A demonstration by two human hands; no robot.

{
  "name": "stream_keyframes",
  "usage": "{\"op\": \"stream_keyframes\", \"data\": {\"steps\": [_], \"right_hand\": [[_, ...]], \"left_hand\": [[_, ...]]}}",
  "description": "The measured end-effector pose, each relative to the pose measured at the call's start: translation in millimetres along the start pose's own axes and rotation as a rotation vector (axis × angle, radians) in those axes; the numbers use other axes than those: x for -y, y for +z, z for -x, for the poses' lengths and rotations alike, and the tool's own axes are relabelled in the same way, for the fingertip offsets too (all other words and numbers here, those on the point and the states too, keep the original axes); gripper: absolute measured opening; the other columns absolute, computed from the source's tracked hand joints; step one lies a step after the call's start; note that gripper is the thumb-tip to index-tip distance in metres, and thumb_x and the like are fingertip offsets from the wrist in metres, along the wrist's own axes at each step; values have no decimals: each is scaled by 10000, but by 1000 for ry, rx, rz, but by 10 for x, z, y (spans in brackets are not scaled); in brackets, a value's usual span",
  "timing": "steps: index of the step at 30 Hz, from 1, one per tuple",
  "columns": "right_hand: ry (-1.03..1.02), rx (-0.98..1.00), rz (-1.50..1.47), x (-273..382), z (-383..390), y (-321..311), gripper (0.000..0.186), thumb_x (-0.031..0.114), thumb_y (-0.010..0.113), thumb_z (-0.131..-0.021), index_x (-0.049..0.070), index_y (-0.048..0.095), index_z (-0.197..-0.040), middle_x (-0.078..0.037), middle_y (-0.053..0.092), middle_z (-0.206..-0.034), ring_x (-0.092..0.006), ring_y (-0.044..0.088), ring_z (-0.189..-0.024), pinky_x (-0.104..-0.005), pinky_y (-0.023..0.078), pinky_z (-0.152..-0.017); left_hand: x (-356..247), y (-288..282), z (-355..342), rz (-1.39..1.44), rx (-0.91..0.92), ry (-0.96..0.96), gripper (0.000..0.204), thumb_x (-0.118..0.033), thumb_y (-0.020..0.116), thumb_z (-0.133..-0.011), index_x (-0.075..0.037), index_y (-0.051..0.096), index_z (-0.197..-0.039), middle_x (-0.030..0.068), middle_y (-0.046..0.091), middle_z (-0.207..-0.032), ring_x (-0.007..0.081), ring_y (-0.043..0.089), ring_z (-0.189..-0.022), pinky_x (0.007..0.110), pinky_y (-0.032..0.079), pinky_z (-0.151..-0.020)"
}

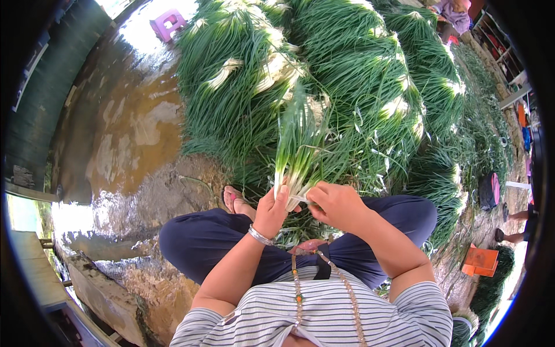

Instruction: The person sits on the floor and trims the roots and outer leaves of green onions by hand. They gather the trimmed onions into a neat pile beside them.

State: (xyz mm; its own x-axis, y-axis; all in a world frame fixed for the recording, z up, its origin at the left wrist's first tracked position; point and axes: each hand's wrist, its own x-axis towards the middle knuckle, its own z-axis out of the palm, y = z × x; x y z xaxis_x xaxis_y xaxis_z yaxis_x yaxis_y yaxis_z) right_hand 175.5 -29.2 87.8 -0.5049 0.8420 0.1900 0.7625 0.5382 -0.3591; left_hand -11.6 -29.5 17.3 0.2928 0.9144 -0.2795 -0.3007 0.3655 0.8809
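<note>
A wet, muddy floor (133,133) glistens at left. The left hand (272,211) wraps its fingers around the pale stems of a slim green-onion bunch (295,153), held upright above the lap. The right hand (338,202) pinches those stems beside it. Behind spreads a heap of long green onions (358,81).

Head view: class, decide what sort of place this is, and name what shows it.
Probably an open-air yard where harvested green onions are sorted: huge heaps of green onions, wet muddy ground, and the left hand and right hand holding a small bunch.
</note>
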Motion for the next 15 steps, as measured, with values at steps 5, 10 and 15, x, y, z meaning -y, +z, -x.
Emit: {"op": "stream_keyframes", "data": {"steps": [5,10,15], "right_hand": [[15,-329,121,-176,-142,54,327,54,664,-710,127,577,-1017,-31,546,-823,-184,607,-655,-292,500,-505],[50,-245,-33,-323,-206,177,393,5,655,-704,120,563,-1068,-54,547,-1012,-236,618,-730,-331,518,-572],[35,-107,-194,-438,-152,233,339,30,648,-725,102,548,-1041,-50,561,-1053,-252,620,-793,-354,519,-645]], "left_hand": [[190,-75,-28,2,79,-43,446,-250,437,-996,-9,383,-1367,81,604,-1077,123,604,-729,210,455,-582],[90,-20,22,-81,100,-75,423,-263,459,-989,-32,433,-1342,33,609,-952,73,586,-695,177,392,-514],[84,-3,37,-41,93,-118,409,-279,470,-984,-26,479,-1306,4,596,-851,46,557,-674,166,379,-533]]}}
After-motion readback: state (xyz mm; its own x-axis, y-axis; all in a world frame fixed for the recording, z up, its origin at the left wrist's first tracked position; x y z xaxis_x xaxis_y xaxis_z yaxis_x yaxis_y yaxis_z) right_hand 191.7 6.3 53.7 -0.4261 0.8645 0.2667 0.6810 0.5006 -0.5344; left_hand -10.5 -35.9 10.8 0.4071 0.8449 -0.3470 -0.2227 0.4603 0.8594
